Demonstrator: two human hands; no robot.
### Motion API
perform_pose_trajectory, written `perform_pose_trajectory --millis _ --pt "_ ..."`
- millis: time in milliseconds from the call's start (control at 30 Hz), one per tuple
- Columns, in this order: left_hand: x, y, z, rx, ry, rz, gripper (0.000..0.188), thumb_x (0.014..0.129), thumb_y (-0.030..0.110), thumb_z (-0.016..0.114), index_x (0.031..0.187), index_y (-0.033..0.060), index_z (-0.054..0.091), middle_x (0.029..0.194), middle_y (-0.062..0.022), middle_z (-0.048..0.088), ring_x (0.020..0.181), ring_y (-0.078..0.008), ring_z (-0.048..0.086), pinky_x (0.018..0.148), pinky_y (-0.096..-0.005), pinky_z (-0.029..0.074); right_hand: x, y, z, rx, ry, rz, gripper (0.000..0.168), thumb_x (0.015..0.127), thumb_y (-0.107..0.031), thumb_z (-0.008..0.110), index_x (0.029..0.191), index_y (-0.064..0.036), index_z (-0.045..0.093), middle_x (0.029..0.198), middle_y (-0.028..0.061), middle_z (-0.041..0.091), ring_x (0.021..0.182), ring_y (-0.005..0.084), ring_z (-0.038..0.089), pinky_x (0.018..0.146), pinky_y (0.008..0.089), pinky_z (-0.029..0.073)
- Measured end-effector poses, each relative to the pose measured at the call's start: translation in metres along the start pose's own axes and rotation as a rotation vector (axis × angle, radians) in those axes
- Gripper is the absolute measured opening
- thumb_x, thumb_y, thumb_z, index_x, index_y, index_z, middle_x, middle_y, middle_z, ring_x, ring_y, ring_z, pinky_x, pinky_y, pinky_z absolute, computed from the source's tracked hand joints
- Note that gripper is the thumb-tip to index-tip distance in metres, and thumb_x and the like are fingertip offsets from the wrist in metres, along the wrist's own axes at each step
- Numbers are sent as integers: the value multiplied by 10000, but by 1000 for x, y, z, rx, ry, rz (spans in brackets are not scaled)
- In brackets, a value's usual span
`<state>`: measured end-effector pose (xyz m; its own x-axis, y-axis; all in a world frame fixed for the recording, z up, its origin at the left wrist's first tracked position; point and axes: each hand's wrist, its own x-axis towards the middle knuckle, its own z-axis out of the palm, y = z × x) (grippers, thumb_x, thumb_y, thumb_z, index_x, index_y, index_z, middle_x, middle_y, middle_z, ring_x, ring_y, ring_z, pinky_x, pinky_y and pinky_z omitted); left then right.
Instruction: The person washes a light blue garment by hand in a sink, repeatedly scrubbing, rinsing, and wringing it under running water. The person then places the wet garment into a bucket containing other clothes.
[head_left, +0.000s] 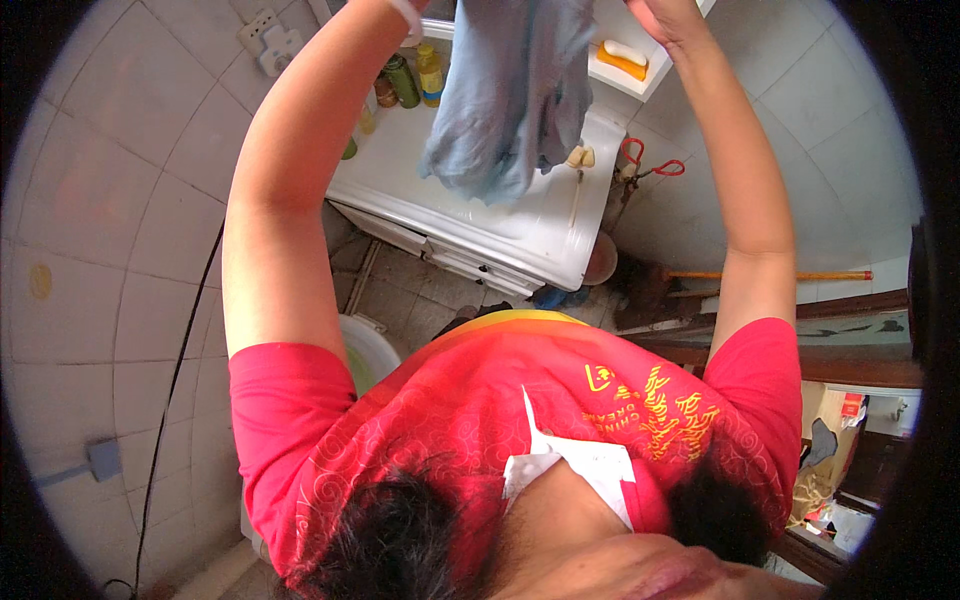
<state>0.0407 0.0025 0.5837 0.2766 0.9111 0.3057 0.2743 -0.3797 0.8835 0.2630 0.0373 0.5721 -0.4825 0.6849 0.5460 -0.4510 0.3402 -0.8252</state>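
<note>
A wet-looking light blue cloth (510, 105), perhaps a garment, hangs down from beyond the top edge of the view. Its lower hem dangles over a white washbasin (390, 161). Both my arms are raised on either side of it. My left hand is out of view; only the wrist with a pale band shows at the top. Part of my right hand (658, 21) shows at the top edge, to the right of the cloth, its fingers cut off. Whether either hand grips the cloth is hidden.
Green and yellow bottles (430, 75) stand at the basin's back left. A soap bar on an orange holder (622, 60) lies on a white shelf. Red-handled tongs or similar (652, 161) hang at the right. A white tub (371, 349) stands below my left arm.
</note>
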Motion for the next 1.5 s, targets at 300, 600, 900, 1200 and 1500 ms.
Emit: perform_pose_trajectory --millis 300,600,900,1200,1500 --pt "8 -4 -5 -476 22 112 172 905 117 584 1000 -3 662 823 -38 680 718 -128 643 665 -261 517 -96 123 -23 -720 -137 281 393 897 -203 652 1233 -21 557 1124 79 647 1037 185 590 924 316 450" --pt "-14 -1 -61 -141 175 42 181 895 151 619 1024 33 668 860 -11 671 749 -104 623 662 -234 493 -53 86 -126 -729 140 31 312 974 -204 502 1219 -23 568 1060 41 638 934 132 598 827 281 497" --pt "-16 -6 -105 200 185 -120 316 893 285 655 1075 27 670 818 48 617 657 -53 508 567 -210 392 52 -37 -103 -816 195 7 315 916 -302 595 1065 -38 682 871 4 627 765 97 552 646 267 452" --pt "-6 13 -136 536 102 -35 575 818 392 751 1173 -39 612 795 21 579 698 -102 511 639 -271 443 77 -98 -101 -554 232 223 288 847 -283 696 1004 -43 677 866 63 665 771 172 642 674 330 541" --pt "-8 10 -123 471 601 -93 330 848 257 722 1056 10 657 783 -14 639 662 -83 545 588 -233 448 74 -95 -98 -1249 187 222 328 922 -327 603 962 -14 694 887 56 673 768 135 604 673 300 495"
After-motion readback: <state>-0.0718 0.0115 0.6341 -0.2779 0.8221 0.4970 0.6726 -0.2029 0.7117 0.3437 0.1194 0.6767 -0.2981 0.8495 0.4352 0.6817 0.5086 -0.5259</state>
